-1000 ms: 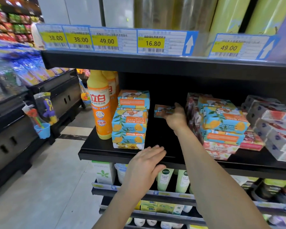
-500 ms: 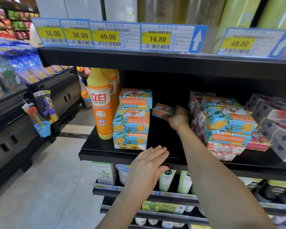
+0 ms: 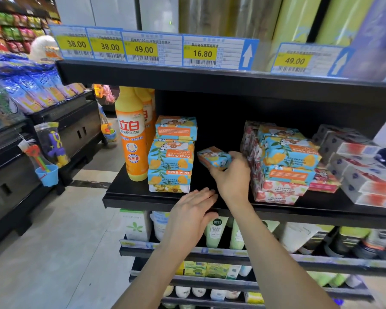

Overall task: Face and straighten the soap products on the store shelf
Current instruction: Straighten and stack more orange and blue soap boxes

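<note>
While left fingers (image 3: 202,195) lie straight at the shelf edge (image 3: 138,202), right fingers (image 3: 237,155) grip a soap box (image 3: 212,157), seemingly aloft.

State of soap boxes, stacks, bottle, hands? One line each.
held soap box: off the shelf, tilted
right hand: grips the held soap box
left hand: open, at shelf edge
left soap stack: four high, two labels upside down
right soap stack: uneven, boxes askew
detergent bottle: upright, label forward

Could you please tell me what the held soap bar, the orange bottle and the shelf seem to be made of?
Soap bar: printed paper wrap, it seems, matte, with folded ends. Orange bottle: probably plastic, glossy, with light streaks on its shoulder. Shelf: likely black painted metal, judging by its thin straight lip.
</note>
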A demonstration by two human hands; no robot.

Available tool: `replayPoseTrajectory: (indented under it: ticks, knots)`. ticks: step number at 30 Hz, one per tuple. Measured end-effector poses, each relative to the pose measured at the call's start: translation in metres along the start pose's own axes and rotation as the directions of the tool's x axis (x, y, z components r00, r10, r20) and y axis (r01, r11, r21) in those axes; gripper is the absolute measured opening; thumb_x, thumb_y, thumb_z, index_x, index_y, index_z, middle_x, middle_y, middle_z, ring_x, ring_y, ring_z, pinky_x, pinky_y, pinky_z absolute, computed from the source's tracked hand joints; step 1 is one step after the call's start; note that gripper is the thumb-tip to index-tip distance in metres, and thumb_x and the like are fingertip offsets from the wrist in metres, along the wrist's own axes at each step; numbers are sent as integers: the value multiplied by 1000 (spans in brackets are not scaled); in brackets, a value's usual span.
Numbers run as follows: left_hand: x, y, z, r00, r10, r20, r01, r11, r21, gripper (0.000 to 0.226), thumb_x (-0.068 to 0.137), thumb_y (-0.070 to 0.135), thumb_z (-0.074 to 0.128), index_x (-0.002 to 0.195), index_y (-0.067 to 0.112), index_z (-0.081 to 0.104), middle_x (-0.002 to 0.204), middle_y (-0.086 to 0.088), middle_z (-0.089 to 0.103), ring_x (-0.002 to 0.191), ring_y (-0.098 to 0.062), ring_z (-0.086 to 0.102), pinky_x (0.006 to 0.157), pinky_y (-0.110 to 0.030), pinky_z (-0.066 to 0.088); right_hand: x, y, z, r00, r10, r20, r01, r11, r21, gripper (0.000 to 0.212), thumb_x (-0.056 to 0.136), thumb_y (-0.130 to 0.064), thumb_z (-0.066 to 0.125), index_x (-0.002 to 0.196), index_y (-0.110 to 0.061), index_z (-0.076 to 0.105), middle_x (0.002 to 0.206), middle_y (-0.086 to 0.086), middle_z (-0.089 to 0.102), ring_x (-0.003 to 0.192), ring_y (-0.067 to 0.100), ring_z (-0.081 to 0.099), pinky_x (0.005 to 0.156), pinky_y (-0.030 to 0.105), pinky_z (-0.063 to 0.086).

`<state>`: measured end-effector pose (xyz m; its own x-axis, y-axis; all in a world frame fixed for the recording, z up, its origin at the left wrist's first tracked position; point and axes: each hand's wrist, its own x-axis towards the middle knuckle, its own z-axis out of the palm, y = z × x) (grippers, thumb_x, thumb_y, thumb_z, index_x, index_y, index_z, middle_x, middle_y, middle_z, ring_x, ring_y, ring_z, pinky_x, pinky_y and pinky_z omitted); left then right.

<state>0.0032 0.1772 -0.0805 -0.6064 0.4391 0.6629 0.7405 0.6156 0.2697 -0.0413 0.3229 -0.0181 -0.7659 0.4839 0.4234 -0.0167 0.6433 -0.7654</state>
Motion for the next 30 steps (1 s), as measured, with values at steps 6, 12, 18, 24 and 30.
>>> replayPoseTrajectory:
  ticks: [6, 12, 18, 24, 30]
  knots:
    - [2, 3, -4, 997, -45, 63, 47, 998, -31, 43, 93, 37, 56, 130, 20, 69, 138, 5, 65, 129, -15, 60, 113, -41, 45, -55, -16, -31, 998, -57, -15, 57, 998, -4, 72, 84, -27, 85, 145, -10, 50, 139, 7, 57, 125, 22, 56, 100, 31, 45]
    - [1, 13, -17, 985, -78, 151, 90, 993, -73, 47, 91, 26, 74, 136, 18, 63, 140, 1, 63, 130, -21, 57, 116, -39, 40, -86, -14, -67, 997, -69, 33, 61, 979, 195, 72, 80, -27, 88, 143, -19, 54, 134, -12, 55, 123, 6, 56, 106, 24, 48]
    - [-8, 39, -65, 911, -344, 228, 412, 793, -449, 41, 93, 29, 73, 127, 47, 57, 129, 38, 53, 122, 22, 45, 101, -2, 32, -102, 1, -116, 972, -22, 233, -116, 819, 562, 68, 73, -4, 87, 131, -28, 61, 136, -8, 64, 126, 3, 61, 104, 31, 53]
    - [-12, 52, -86, 799, -418, 431, 544, 200, -815, 45, 93, 33, 68, 135, 20, 62, 128, 0, 72, 122, -16, 66, 102, -38, 54, -106, 11, -138, 932, -156, 328, -110, 739, 664, 71, 71, -5, 81, 137, -19, 58, 137, 0, 66, 134, 21, 57, 109, 52, 48]
    - [-8, 60, -89, 761, -456, 461, 533, 35, -846, 47, 90, 31, 62, 128, 3, 64, 118, -11, 75, 112, -25, 71, 94, -33, 59, -108, 11, -141, 874, -224, 431, -134, 742, 657, 70, 76, 1, 78, 139, -18, 56, 142, 0, 61, 138, 20, 53, 110, 48, 48]
